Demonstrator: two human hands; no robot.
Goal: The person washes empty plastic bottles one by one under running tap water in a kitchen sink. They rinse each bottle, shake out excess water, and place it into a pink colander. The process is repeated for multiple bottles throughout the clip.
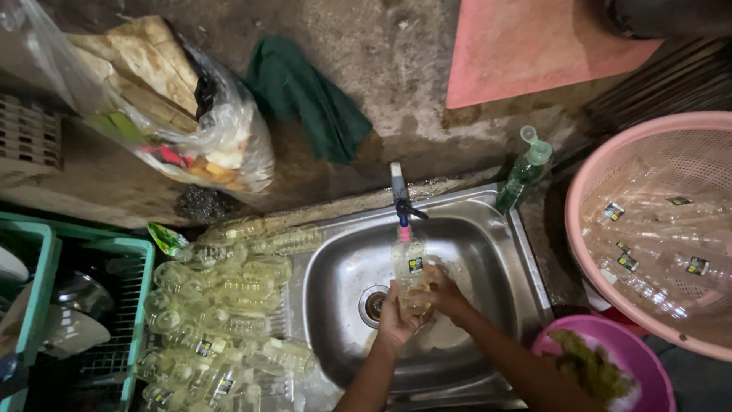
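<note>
both hands, left hand (pixel 398 324) and right hand (pixel 444 294), fingers closed around a clear plastic bottle (pixel 410 271) under the tap (pixel 400 200) over the steel sink (pixel 488 252); empty bottles (pixel 229 305) heaped beside, more in the pink basket (pixel 587 183).

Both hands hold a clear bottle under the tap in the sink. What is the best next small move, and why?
Probably keep the bottle upright, mouth under the tap, until it is rinsed. The left hand and the right hand grip its lower part over the sink. Then it could join the clear bottles piled on the drainboard beside the sink.
</note>
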